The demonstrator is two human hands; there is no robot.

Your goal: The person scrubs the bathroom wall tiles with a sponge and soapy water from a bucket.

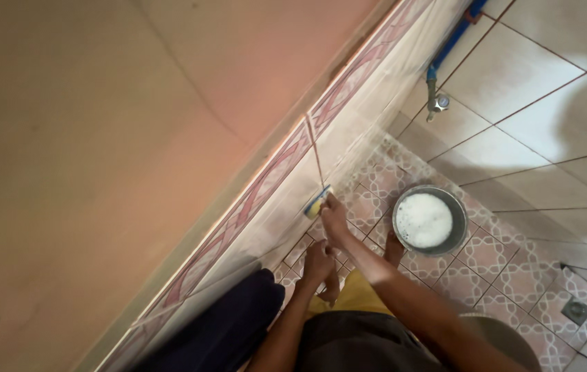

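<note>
My right hand (334,215) presses a yellow and blue sponge (317,203) against the white wall tiles (286,207), low down by a vertical grout line. Lower and closer to me, my left hand (318,262) rests with fingers curled near my knee and holds nothing that I can see. A metal bowl (453,234) full of white foam stands on the patterned floor just right of my right hand.
A patterned red tile border (266,179) runs along the wall above the white tiles. A tap on a blue pipe (438,102) sticks out of the far wall. A floor drain (575,310) sits at the right. My feet stand beside the bowl.
</note>
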